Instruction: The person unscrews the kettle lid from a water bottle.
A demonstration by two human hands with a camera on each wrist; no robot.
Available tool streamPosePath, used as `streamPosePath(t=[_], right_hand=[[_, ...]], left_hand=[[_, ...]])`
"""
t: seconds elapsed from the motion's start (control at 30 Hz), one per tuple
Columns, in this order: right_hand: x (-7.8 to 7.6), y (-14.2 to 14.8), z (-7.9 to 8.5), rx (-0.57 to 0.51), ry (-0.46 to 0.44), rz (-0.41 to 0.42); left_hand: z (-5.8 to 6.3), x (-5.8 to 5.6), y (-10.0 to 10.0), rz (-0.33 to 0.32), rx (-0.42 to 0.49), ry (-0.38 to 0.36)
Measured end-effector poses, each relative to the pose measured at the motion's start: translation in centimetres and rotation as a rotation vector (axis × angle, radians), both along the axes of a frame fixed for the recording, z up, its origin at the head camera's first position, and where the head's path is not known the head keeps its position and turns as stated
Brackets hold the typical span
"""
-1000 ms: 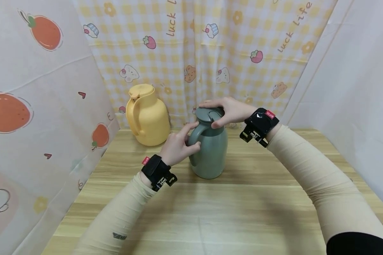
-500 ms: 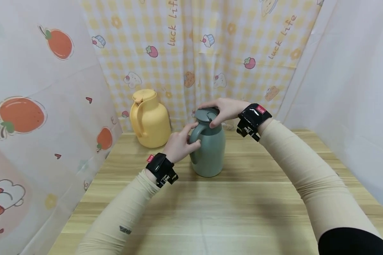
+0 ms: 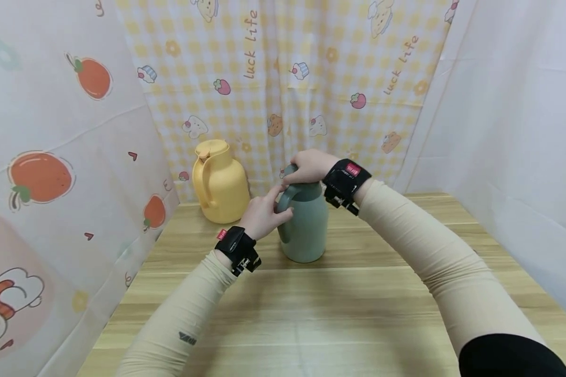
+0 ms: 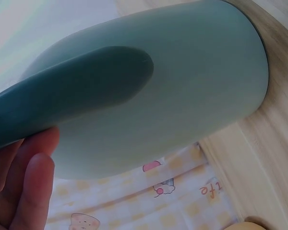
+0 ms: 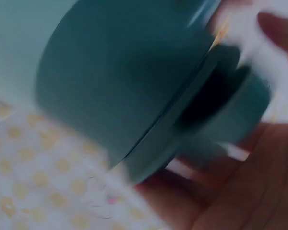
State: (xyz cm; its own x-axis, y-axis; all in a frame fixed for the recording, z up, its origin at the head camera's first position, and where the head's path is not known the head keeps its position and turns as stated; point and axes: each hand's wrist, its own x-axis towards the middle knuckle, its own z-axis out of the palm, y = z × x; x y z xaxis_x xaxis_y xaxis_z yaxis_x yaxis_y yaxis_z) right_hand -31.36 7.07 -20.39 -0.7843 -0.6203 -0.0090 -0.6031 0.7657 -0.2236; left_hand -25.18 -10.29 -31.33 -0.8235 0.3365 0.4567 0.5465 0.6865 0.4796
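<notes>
“Tabletop (image 3: 358, 293) first: what did it carry?”

“The green jug (image 3: 304, 225) stood upright near the middle of its far edge, the yellow jug (image 3: 224, 183) by the far left corner.”

“What was held?”

“The left hand (image 3: 261, 212) gripped the handle (image 4: 81, 91) with curled fingers. The right hand (image 3: 310, 165) clasped the lid (image 5: 235, 115) from above.”

“And what had just changed?”

“Half a second earlier, most of the lid's top showed. Then the right hand swung leftward and covered nearly all of it; the left hand's hold looked the same.”

“Meaning?”

“A twist of the lid seemed under way. Whether it had loosened, I couldn't tell.”
</notes>
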Motion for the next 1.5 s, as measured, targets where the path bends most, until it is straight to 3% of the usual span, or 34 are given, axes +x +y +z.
streamPosePath(t=[0.17, 0.4, 0.7, 1.5], right_hand=[[2.1, -2.3, -0.9, 0.050, 0.167, -0.161], [2.2, -2.3, -3.4, 0.029, 0.300, -0.279], [1.6, -1.0, -3.8, 0.067, 0.388, -0.153], [0.4, -0.2, -3.5, 0.055, 0.394, -0.013]], left_hand=[[0.1, 0.0, -0.2, -0.002, -0.011, 0.009], [0.0, 0.0, -0.1, -0.026, -0.012, 0.014], [0.0, 0.0, -0.3, -0.055, 0.004, -0.028], [-0.3, -0.6, -0.5, -0.103, 0.018, 0.000]])
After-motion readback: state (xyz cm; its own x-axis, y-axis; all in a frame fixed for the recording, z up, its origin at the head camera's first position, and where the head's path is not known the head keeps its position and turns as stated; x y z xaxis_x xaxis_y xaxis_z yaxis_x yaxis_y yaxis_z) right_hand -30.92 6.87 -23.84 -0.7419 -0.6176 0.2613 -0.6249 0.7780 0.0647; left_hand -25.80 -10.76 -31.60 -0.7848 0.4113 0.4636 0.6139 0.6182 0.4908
